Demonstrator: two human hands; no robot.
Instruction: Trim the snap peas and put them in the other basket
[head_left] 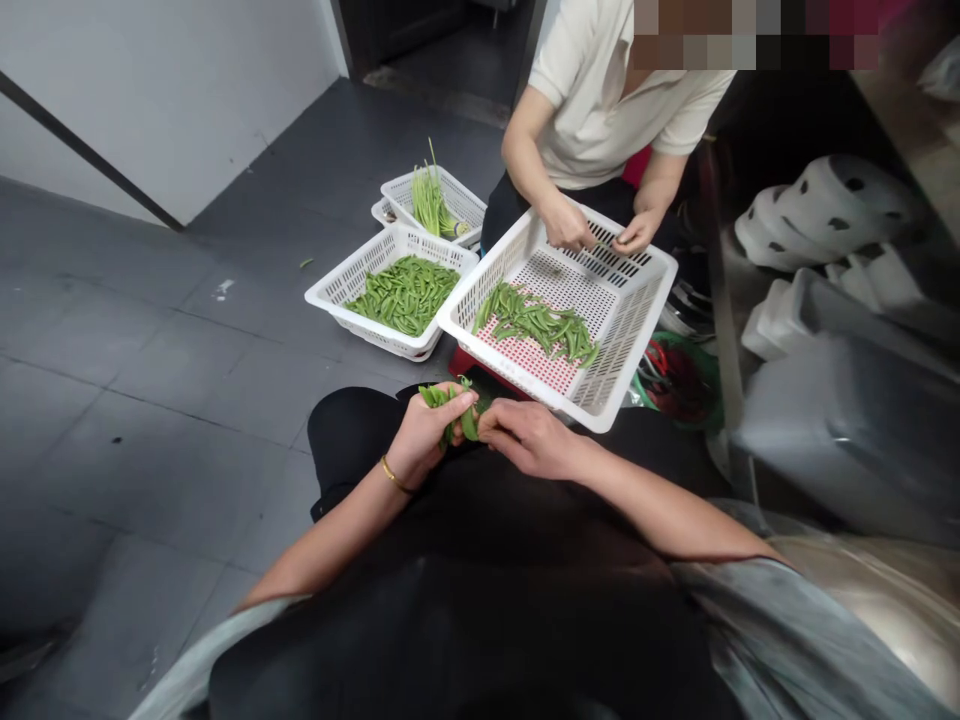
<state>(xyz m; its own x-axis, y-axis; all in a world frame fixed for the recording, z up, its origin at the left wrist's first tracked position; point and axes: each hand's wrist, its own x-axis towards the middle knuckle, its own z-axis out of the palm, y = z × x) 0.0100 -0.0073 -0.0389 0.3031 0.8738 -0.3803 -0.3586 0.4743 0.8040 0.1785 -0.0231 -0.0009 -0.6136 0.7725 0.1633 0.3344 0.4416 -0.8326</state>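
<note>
Several green pea pods (469,422) are bunched in my left hand (435,425), its fingers wrapped round them above my lap. My right hand (529,435) is closed right beside it, fingertips pinched at the end of a pod. Just beyond my hands, a large white slotted basket (611,395) holds a loose strip of green pods (540,325) on its perforated bottom. To its left, a smaller white basket (330,297) is heaped with more pods (405,295).
Across the large basket sits a person in a cream shirt (592,110), both hands over its far rim. Behind the pod heap, thin green stalks (431,205) lie in another white basket (472,205). Grey bins (847,430) stand at the right.
</note>
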